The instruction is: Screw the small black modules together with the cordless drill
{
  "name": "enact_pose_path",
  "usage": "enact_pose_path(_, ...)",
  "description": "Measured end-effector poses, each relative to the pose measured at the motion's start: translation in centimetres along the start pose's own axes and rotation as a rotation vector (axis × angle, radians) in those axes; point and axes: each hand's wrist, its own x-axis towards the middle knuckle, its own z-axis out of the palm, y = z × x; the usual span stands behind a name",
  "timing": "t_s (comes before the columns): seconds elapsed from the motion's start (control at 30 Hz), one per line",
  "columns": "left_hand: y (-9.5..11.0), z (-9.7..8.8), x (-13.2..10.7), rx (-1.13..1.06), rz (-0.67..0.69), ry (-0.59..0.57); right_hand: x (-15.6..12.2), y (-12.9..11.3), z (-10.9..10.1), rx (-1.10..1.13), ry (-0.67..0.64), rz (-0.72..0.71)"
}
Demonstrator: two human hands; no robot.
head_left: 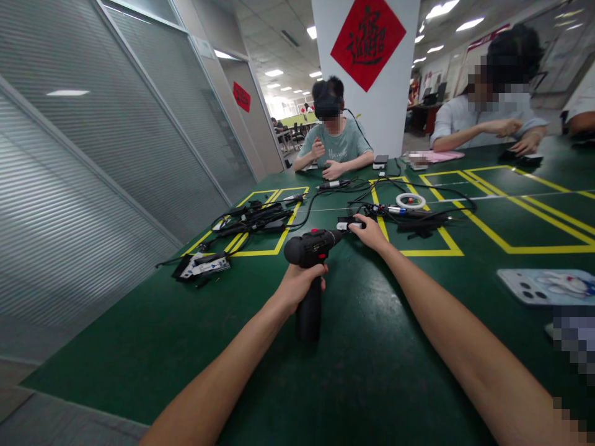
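Note:
A black cordless drill (308, 313) with red buttons stands upright in front of me, its handle wrapped by my left hand (304, 288). Its chuck points forward and to the right. At the tip, my right hand (370, 233) has its thumb and fingers closed on a small black box with a white label (343, 224). The drill's tip reaches the near side of this box; whether it touches is too small to tell. To the right of my right hand lies a bundle of black cables and pen-like tools (404, 214).
A pile of black tools and cables (255, 217) lies left on the green table (381, 359), with a black-and-white pouch (202, 265) nearer me. A white ring (411, 201) and a phone (548, 286) lie to the right. Two people (337, 139) sit across the table.

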Motion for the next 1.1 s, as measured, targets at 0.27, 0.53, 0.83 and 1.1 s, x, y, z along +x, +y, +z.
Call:
enact_pose_path(0.27,0.50,0.27,-0.12,-0.030,0.004,-0.004,-0.13,-0.50,-0.21,-0.007,-0.008,0.025)
enact_pose_path(0.53,0.78,0.53,-0.27,0.010,-0.025,-0.001,-0.15,-0.45,-0.18,0.008,-0.012,0.026)
enact_pose_path(0.83,0.46,0.30,-0.11,0.020,-0.014,-0.010,-0.13,-0.25,-0.15,0.016,-0.004,0.017)
enact_pose_path(1.1,0.39,0.46,-0.03,0.006,-0.009,0.023,-0.14,-0.35,-0.19,0.008,-0.004,0.017)
